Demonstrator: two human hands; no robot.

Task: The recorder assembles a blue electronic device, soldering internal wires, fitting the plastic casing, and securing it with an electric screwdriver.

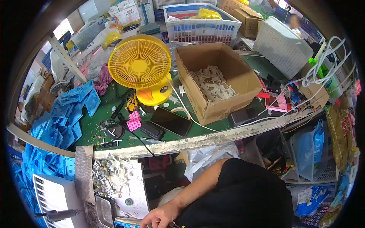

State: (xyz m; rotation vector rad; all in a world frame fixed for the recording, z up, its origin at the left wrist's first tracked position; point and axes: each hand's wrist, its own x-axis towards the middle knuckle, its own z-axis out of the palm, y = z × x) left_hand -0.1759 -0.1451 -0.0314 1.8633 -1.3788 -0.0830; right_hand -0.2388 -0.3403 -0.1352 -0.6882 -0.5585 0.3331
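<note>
My right hand [161, 217] is at the lower edge, its forearm coming down leftward from a black sleeve. The fingers bend downward and their tips are cut off by the picture's edge, so what they close on is hidden. Close by on the left lies a blue-edged piece [127, 222], only partly visible. Above it a white tray [137, 190] carries a heap of small white plastic parts [116, 174] mixed with dark round bits. A small metal dish [103, 211] stands beside this tray. My left hand is out of the picture.
A green worktable [213, 131] holds a yellow fan [139, 65], a phone [171, 122] and a cardboard box [224, 108] of white parts. Blue plastic panels [61, 121] pile up at left, above a white slotted casing [57, 193]. White cables [262, 118] cross the table's front edge.
</note>
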